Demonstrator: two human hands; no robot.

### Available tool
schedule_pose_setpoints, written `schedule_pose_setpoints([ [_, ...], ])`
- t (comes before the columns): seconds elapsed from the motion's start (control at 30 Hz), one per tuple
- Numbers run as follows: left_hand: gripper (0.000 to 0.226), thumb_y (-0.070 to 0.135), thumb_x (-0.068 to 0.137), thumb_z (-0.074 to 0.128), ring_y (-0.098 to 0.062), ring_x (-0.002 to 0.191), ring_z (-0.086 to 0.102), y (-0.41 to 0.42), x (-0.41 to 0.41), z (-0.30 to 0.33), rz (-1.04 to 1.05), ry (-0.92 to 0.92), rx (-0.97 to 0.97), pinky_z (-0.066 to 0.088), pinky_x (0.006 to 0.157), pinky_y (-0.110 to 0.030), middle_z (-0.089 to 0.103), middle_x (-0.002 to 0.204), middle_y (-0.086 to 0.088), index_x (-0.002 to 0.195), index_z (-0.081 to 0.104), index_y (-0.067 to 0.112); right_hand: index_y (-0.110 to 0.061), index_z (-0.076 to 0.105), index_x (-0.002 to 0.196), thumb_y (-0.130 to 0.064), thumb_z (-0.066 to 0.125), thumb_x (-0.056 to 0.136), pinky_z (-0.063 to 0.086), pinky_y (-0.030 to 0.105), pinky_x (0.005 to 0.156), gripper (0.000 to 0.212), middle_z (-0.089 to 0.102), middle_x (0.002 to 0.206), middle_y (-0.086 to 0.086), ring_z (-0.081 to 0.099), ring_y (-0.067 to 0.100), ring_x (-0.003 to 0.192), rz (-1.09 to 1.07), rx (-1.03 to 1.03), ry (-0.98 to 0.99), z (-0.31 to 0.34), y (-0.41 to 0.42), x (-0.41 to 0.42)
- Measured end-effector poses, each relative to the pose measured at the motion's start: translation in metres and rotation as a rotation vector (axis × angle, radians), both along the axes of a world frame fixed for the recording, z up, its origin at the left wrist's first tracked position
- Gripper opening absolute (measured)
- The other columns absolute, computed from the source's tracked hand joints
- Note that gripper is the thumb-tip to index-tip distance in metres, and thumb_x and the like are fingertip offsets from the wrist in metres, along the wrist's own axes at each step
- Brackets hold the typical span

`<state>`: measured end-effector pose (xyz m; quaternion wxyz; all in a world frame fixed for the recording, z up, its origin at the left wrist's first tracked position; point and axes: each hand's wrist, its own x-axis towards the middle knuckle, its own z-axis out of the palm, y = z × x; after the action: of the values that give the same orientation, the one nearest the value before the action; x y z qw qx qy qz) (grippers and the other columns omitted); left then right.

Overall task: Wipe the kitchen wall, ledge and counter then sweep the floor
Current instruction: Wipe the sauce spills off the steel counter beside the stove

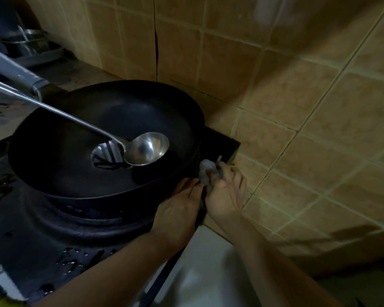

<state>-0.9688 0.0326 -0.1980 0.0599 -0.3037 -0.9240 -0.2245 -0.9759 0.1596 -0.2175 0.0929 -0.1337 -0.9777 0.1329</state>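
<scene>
White cloth [206,171] sat bunched in the right hand [225,196], its grip closed around it. Left hand [177,209] lay flat against the stove [222,142], holding nothing. Firm, short strokes would probably suit that narrow ledge [248,185].

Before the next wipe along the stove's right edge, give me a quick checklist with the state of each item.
1. Cloth in hand: ok. The right hand grips a pale cloth at the stove corner.
2. Other hand placed: ok. The left hand rests on the stove edge beside it.
3. Wok steady: cannot tell. The wok sits on the burner, its rim overhanging close to both hands.
4. Ladle secure: not ok. The ladle lies loose in the wok, handle jutting out left.
5. Wall ahead free: ok. The tiled wall beside the stove has nothing against it.
6. Cloth clean: cannot tell, too dim.
</scene>
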Motion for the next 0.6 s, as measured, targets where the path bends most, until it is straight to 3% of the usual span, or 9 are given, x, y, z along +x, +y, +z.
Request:
schedule_pose_setpoints([
  [0.13, 0.052, 0.020, 0.073, 0.029, -0.025, 0.098, 0.066, 0.010, -0.005, -0.003, 0.044, 0.022, -0.044, 0.058, 0.075, -0.033, 0.068, 0.104, -0.008, 0.107, 0.067, 0.009, -0.024, 0.039, 0.142, -0.026, 0.044, 0.094, 0.012, 0.039, 0.113, 0.049, 0.017, 0.156, 0.001, 0.014, 0.030, 0.139, -0.040, -0.037, -0.065, 0.002, 0.024, -0.035],
  [0.27, 0.051, 0.019, 0.073, 0.029, -0.023, 0.099, 0.066, 0.007, -0.003, -0.005, 0.042, 0.033, -0.068, 0.056, 0.075, -0.030, 0.068, 0.104, -0.006, 0.105, 0.067, 0.010, -0.017, 0.042, 0.140, -0.021, 0.051, 0.091, 0.014, 0.038, 0.112, 0.050, 0.019, 0.154, 0.006, 0.015, 0.033, 0.136, -0.030, -0.039, 0.010, -0.005, 0.016, -0.030],
  [0.33, 0.048, 0.022, 0.075, 0.031, -0.020, 0.097, 0.065, 0.007, -0.004, -0.006, 0.039, 0.009, -0.051, 0.056, 0.073, -0.027, 0.067, 0.102, -0.003, 0.106, 0.066, 0.012, -0.013, 0.050, 0.134, -0.017, 0.051, 0.091, 0.021, 0.037, 0.107, 0.043, 0.028, 0.148, 0.008, 0.021, 0.031, 0.129, -0.006, 0.006, 0.116, -0.010, 0.011, -0.019],
  [0.43, 0.048, 0.019, 0.075, 0.029, -0.020, 0.093, 0.066, 0.010, -0.008, -0.003, 0.043, 0.010, -0.038, 0.056, 0.070, -0.025, 0.067, 0.098, -0.002, 0.102, 0.067, 0.012, -0.012, 0.054, 0.132, -0.012, 0.049, 0.093, 0.027, 0.034, 0.098, 0.039, 0.039, 0.139, 0.008, 0.030, 0.031, 0.121, 0.052, -0.033, 0.122, -0.012, 0.018, -0.020],
  [0.6, 0.053, 0.012, 0.071, 0.026, -0.021, 0.102, 0.066, 0.011, -0.014, -0.007, 0.035, 0.046, -0.136, 0.056, 0.073, -0.029, 0.070, 0.102, -0.003, 0.098, 0.072, 0.012, -0.016, 0.040, 0.142, -0.014, 0.047, 0.096, 0.025, 0.029, 0.104, 0.046, 0.030, 0.146, 0.007, 0.026, 0.031, 0.127, -0.017, -0.160, 0.061, -0.008, 0.032, -0.050],
])
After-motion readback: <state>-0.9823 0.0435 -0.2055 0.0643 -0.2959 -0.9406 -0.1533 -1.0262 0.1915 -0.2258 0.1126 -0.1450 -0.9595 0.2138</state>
